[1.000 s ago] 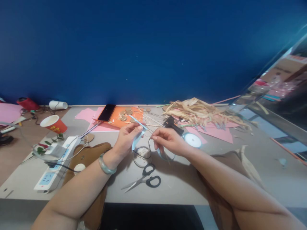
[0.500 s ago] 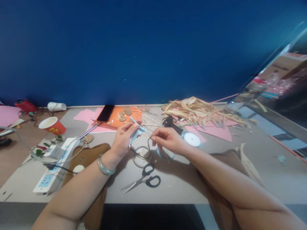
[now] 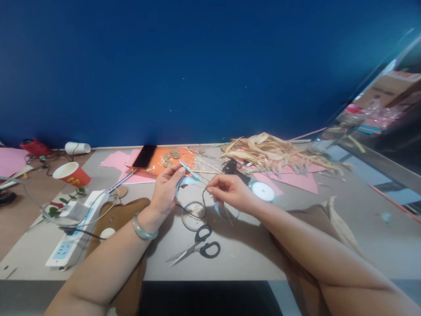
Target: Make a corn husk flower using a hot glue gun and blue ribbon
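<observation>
My left hand [image 3: 167, 189] is closed on a strip of light blue ribbon [image 3: 185, 180], held just above the grey table [image 3: 243, 250]. My right hand [image 3: 229, 192] pinches a thin dark wire [image 3: 203, 199] whose coil lies on the table between both hands. A second loop of blue ribbon [image 3: 219, 211] hangs under my right hand. Black-handled scissors [image 3: 197, 245] lie open just in front of the hands. A green bangle [image 3: 142, 228] circles my left wrist.
A ribbon spool [image 3: 262, 191] and a glue gun [image 3: 234, 169] sit right of my hands, dried husk strips [image 3: 276, 153] on pink paper behind. A phone [image 3: 145, 155] lies on orange card, a red cup [image 3: 71, 174] and power strip [image 3: 74, 232] at left, a brown bag [image 3: 121, 215] near.
My left hand has shifted the blue ribbon, which now curls up into an arc between thumb and fingers. The right hand stays pinched on the wire, almost unmoved.
</observation>
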`<action>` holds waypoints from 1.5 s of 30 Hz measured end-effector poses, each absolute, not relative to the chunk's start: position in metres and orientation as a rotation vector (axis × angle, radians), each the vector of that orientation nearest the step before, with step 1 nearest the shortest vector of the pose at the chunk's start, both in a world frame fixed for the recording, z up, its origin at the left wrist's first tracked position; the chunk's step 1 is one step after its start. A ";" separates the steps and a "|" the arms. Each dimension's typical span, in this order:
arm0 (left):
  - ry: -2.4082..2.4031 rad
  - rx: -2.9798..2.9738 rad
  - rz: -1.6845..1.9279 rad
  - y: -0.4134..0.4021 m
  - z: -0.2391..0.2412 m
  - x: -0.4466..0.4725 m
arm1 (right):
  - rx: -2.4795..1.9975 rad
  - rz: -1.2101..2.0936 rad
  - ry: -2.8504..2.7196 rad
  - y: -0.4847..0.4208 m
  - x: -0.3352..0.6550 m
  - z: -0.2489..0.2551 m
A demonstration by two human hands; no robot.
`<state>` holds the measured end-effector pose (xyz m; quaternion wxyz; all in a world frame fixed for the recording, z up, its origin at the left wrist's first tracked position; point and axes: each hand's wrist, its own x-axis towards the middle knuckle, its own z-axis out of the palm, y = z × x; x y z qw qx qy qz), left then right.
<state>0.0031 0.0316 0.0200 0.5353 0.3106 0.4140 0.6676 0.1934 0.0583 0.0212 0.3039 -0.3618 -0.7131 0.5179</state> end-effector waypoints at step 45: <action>1.068 1.181 1.410 0.030 0.001 0.004 | -0.839 1.678 -1.830 0.058 0.192 0.018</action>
